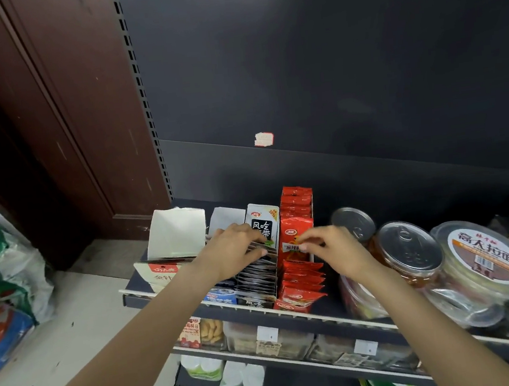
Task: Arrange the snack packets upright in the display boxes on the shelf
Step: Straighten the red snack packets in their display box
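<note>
Snack packets in dark glossy foil (257,274) stand in a row inside the open-fronted white cardboard display box (262,220) in the middle of the dark metal shelf (291,313), their long axis running from the near edge toward the far back panel. The left hand (234,251) lies across the top of this row, fingers (257,249) curled down over the packet edges and pressing them; whether any single packet is pinched, I cannot tell. Just to the right, touching that box, the red foil snack packets (302,282) fill a tall red display box (297,207). The right hand (334,247) hovers over them, thumb and forefinger pinching the top edge of one upright red packet (295,245).

What the next move turns on, I judge, is that each hand sits directly above its own row: the dark packets lie below and slightly near of the left fingers, the red ones left of and below the right fingers. Neither arm needs to cross. Round lidded jars (410,248) stand close on the right, so the right wrist has little room.
</note>
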Tool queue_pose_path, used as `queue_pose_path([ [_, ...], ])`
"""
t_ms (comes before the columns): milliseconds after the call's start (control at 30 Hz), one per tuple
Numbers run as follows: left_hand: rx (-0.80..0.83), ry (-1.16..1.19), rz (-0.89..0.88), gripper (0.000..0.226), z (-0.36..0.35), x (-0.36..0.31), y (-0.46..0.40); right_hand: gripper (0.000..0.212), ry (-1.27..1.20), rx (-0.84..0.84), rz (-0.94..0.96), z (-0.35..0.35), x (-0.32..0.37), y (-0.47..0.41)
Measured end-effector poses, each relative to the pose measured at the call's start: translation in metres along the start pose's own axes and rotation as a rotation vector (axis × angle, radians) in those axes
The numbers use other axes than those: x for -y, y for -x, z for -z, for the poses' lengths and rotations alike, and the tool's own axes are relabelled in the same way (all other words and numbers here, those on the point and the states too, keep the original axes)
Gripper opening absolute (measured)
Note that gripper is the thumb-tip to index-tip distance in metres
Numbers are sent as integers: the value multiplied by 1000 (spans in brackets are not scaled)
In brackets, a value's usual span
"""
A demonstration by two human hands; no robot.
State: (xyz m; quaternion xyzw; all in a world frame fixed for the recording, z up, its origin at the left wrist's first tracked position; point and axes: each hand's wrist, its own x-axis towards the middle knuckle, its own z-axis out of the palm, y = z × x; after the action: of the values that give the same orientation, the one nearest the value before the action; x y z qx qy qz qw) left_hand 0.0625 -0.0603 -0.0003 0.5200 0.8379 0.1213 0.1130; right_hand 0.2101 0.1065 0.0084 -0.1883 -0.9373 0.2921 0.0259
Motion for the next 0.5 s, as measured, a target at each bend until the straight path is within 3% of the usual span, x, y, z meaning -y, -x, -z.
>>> queue_pose_path([
  [67, -1, -65, -12, 42, 0, -1, 5, 25, -22, 103, -1, -1, 0, 8],
  [200, 16, -144, -20, 50, -1, -3, 14, 26, 88, 142, -9, -1, 5, 13],
  [333, 39, -121, -10, 51, 0, -4, 16, 22, 345, 32, 45, -4, 17, 14],
  [500, 36, -95, 13, 49, 0, -6, 16, 7, 218, -65, 17, -5, 24, 15],
])
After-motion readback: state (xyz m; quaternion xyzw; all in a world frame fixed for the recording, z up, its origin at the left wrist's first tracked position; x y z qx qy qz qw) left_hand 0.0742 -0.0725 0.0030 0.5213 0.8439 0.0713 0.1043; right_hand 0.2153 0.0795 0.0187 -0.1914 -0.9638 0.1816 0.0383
